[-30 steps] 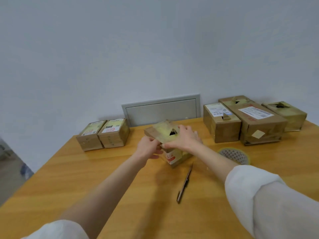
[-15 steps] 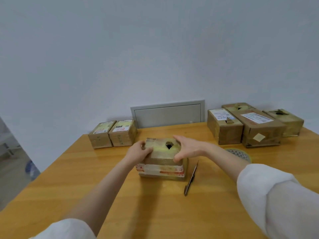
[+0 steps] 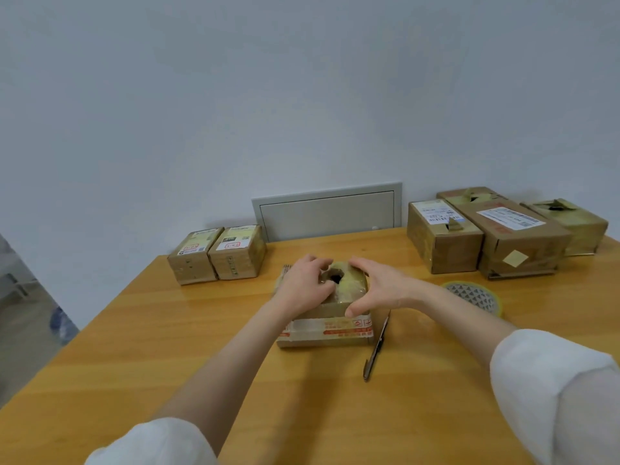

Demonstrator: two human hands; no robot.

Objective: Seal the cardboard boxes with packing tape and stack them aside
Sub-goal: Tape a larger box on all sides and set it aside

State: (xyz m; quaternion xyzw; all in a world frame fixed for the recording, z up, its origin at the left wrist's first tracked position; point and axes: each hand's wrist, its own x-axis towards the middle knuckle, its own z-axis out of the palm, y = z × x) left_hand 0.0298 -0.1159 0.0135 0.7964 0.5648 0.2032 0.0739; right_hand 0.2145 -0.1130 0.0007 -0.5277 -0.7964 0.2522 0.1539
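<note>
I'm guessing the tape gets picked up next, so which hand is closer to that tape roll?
Right. The right hand rests on the right side of the cardboard box, toward the tape roll; the left hand is on its left side, farther off.

Bright, even, soft light, prob. from above. Faint shadows on counter (image 3: 167,347) below left hand (image 3: 307,283) & along arm. Slight glare on box (image 3: 327,332) tape by the hand. Wide-angle bend at edges; sleeves (image 3: 553,397) blurry; pic low-detail overall.
</note>
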